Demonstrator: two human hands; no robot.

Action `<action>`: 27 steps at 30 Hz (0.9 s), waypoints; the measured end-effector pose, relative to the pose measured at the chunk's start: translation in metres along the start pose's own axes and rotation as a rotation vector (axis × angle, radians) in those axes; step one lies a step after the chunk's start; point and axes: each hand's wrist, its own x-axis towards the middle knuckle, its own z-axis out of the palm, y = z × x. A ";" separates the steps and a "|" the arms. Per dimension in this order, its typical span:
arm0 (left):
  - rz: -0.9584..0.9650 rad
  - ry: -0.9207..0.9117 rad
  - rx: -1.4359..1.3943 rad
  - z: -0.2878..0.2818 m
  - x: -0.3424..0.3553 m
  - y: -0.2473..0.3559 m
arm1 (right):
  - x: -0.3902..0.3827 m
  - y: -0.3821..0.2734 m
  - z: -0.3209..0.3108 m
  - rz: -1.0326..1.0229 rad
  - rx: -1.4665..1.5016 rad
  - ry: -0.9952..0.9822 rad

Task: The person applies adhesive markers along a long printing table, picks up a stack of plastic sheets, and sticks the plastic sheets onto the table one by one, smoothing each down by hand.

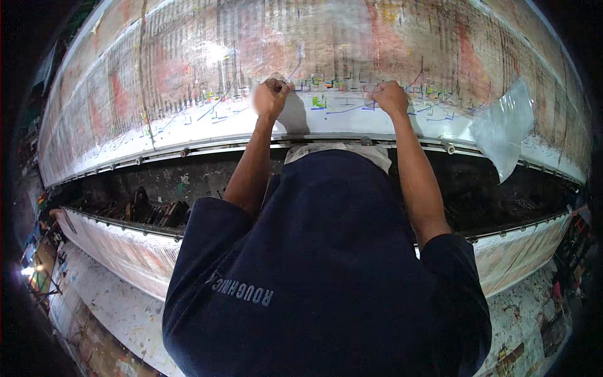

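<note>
Both hands are over the near part of a long, paint-stained table. My left hand is closed, fingers curled together, and casts a shadow on the white strip beside it. Whatever it pinches, if anything, is too small to make out. To its right, my right hand is also closed, its fingertips pressed together close to the tabletop. I cannot see what lies between those fingers. Small blue, green, yellow and red marks and pencil-like lines cover the surface around both hands.
A clear plastic bag lies at the right, hanging over the table's near edge. Along that edge runs a metal rail with small knobs. Below are a dark gap holding stacked pieces and a second stained table. A bright lamp glows far left.
</note>
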 end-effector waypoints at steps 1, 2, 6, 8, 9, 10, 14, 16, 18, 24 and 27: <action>-0.001 0.000 0.001 0.000 -0.001 0.001 | 0.002 0.004 0.002 0.002 0.005 0.030; 0.012 0.015 -0.018 0.000 -0.002 0.002 | 0.005 0.008 0.004 0.002 0.005 0.029; 0.131 0.049 0.008 -0.002 -0.004 0.000 | 0.008 0.008 0.007 0.005 -0.031 0.063; 0.102 0.031 -0.012 -0.002 -0.004 -0.003 | 0.006 0.000 0.002 0.027 -0.050 0.039; 0.077 0.012 -0.035 -0.002 -0.005 -0.005 | 0.004 -0.004 -0.001 0.056 -0.039 -0.018; 0.075 0.011 -0.035 -0.002 -0.006 -0.003 | 0.003 -0.005 -0.004 0.087 -0.029 -0.071; 0.092 0.050 -0.025 -0.002 -0.009 -0.001 | -0.001 -0.006 -0.009 0.055 0.007 -0.113; 0.102 0.050 -0.001 -0.003 -0.009 0.004 | 0.000 -0.005 -0.004 0.061 -0.008 -0.058; 0.105 0.036 -0.019 -0.003 -0.010 0.014 | 0.001 0.002 -0.003 0.075 -0.023 -0.003; 0.406 0.297 0.201 0.008 -0.017 0.026 | -0.029 -0.058 0.014 -0.115 -0.280 0.333; 0.563 0.128 0.462 0.041 -0.024 0.046 | -0.029 -0.075 0.046 -0.432 -0.173 0.275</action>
